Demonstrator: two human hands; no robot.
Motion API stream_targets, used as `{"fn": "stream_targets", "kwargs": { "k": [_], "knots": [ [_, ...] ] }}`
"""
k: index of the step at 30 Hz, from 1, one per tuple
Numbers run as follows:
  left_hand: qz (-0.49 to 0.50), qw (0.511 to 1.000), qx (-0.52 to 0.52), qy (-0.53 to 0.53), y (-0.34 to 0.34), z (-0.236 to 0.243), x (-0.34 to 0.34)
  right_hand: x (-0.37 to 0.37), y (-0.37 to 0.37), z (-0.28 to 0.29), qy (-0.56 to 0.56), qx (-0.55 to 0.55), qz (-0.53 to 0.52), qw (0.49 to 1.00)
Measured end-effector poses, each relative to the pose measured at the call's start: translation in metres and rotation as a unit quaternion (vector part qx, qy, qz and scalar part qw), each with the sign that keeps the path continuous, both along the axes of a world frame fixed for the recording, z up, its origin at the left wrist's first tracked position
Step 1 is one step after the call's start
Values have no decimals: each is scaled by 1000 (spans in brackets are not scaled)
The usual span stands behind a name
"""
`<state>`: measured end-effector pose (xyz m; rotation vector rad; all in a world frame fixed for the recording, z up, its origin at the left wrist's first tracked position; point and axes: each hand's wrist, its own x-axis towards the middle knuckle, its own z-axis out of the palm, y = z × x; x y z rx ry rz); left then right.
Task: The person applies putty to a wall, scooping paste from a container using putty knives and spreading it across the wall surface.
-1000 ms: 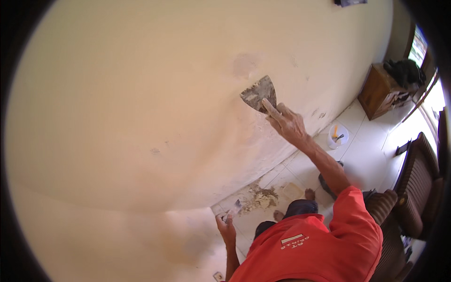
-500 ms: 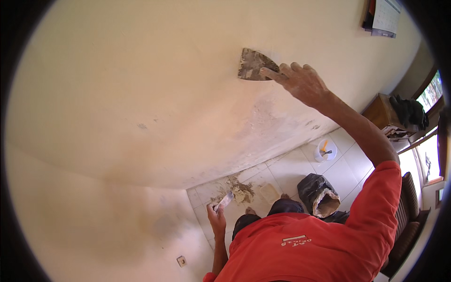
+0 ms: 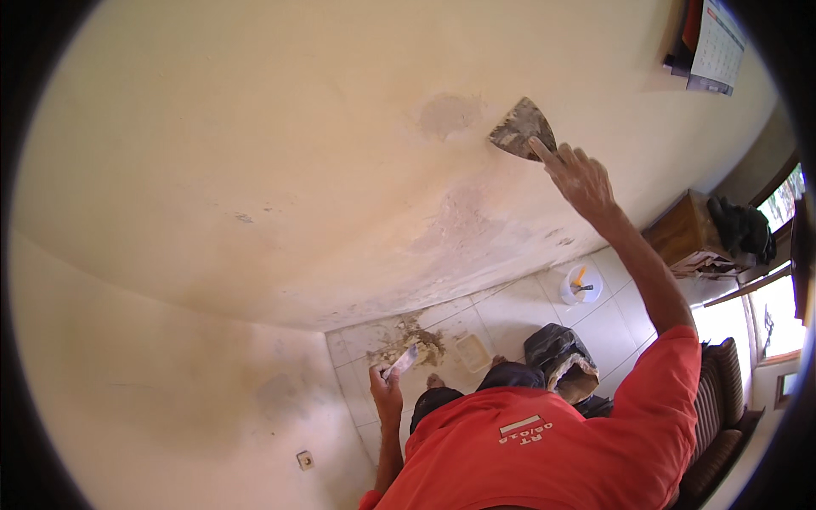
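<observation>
My right hand (image 3: 582,180), arm stretched out, grips a wide putty knife (image 3: 523,127) with a stained, flared blade. Its index finger lies along the blade, which is at the cream wall (image 3: 280,127); whether it touches cannot be told. Just left of the blade a greyish bare patch (image 3: 449,116) shows on the wall. Below it spreads a larger flaking, discoloured patch (image 3: 463,217). Low on the left, my left hand (image 3: 387,396) is closed round a second scraper (image 3: 401,361) with a narrow, pale blade, held over the floor. The handles are mostly hidden by the fingers.
Scraped debris (image 3: 416,342) lies on the tiled floor by the wall, near a shallow tray (image 3: 473,352). A black sack (image 3: 557,344) and a white bucket (image 3: 580,293) with tools stand farther right. A wooden cabinet (image 3: 680,234), a striped chair (image 3: 710,408) and a wall calendar (image 3: 719,47) are at the right.
My right hand and its putty knife have moved right and slightly down, uncovering the greyish patch. The whole view has shifted a little. My left hand still holds its scraper.
</observation>
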<state>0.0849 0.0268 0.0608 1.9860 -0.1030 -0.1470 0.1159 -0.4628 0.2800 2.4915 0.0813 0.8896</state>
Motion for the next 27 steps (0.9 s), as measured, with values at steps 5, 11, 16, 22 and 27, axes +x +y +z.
{"fn": "stream_targets", "kwargs": {
  "k": [5, 11, 16, 22, 27],
  "knots": [
    [41, 998, 38, -2, 22, -16, 8, -14, 55, -35, -96, 206, 26, 973],
    [12, 999, 41, -23, 12, 7, 8, 11, 51, 25, -38, 59, 55, 996],
    [6, 998, 24, -56, 3, 15, 0, 15, 42, 54, 11, -6, 45, 999],
    [37, 998, -43, -32, -12, 27, -6, -34, 21, 45, 30, 44, -66, 996],
    [90, 961, -256, 48, -57, 67, 31, -69, 44, 25, 98, 445, 23, 890]
  ]
}}
